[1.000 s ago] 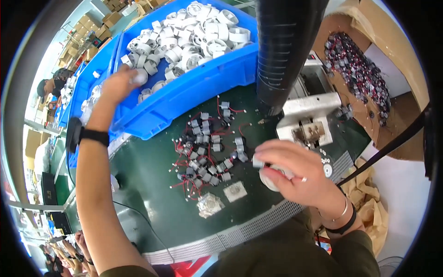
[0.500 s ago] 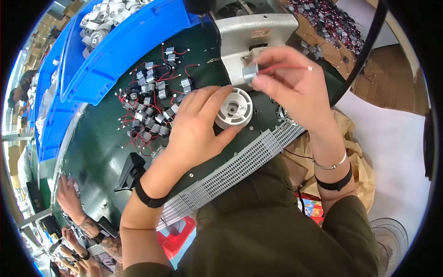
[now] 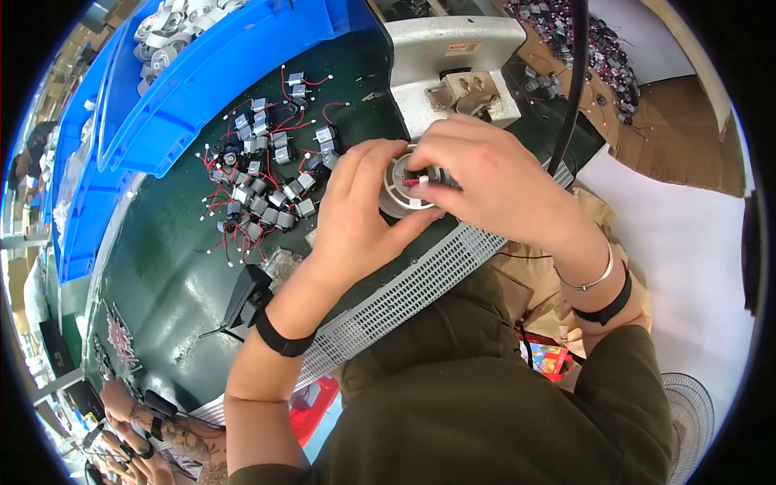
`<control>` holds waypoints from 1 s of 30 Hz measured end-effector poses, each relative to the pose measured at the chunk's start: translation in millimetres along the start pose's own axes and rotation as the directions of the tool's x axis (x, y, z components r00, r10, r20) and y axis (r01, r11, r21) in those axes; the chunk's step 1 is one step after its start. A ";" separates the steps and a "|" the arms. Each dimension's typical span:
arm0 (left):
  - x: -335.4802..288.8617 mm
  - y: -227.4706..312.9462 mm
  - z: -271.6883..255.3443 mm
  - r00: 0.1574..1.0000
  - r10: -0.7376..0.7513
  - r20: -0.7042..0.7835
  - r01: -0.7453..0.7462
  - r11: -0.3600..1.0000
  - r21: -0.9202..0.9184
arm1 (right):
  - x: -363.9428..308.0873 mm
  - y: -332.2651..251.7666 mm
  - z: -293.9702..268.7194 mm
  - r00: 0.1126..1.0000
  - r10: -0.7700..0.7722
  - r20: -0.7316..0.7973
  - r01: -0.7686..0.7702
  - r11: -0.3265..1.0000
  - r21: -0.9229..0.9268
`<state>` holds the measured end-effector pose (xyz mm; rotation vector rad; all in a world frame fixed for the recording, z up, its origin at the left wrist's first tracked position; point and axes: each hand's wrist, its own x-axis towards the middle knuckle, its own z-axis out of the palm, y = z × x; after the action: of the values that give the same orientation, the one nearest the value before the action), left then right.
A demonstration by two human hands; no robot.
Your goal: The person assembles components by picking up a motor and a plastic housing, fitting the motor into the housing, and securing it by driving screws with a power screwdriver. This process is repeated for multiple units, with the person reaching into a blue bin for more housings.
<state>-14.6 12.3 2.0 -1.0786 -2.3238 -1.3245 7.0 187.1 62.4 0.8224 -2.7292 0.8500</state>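
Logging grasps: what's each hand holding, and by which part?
Left hand: white round housing, by its outer wall. Right hand: small motor; exact grip spot hidden.

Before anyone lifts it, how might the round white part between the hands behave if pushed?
The round white part is probably stiff, its rim looking circular against the left hand. Its slotted, plastic-looking rim suggests lightness. On its curved side, it might roll.

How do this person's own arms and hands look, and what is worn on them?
The left hand and right hand wear no gloves. Around the left wrist is a black band, with an angular black device beside it. The right arm wears a thin silver-coloured bangle and, nearer the elbow, a black strap. The dark olive sleeves are short, ending near the elbows.
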 end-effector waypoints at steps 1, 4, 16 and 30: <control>-1.2 -1.2 0.9 1.000 0.004 -0.012 -0.004 1.000 -0.003 | 0.6 0.3 -2.1 0.999 -0.008 0.036 0.010 0.998 -0.069; -4.1 -5.3 -1.0 1.000 -0.006 -0.012 0.005 0.999 -0.035 | 8.7 -3.8 -10.3 0.980 -0.122 0.158 0.159 0.957 -0.244; -16.4 -6.1 4.3 0.986 0.122 -0.110 -0.128 0.990 -0.051 | 167.1 -34.0 -89.4 0.974 -0.014 -0.224 0.198 0.522 0.829; -10.5 -5.7 0.6 0.946 0.321 -0.034 -0.299 0.910 0.286 | 53.3 -15.1 -83.1 0.764 0.385 -0.518 0.192 0.631 0.752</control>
<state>-11.3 6.0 -7.6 -1.2129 -2.0894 -0.8772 -29.5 199.5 154.5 0.3193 -1.7236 1.9801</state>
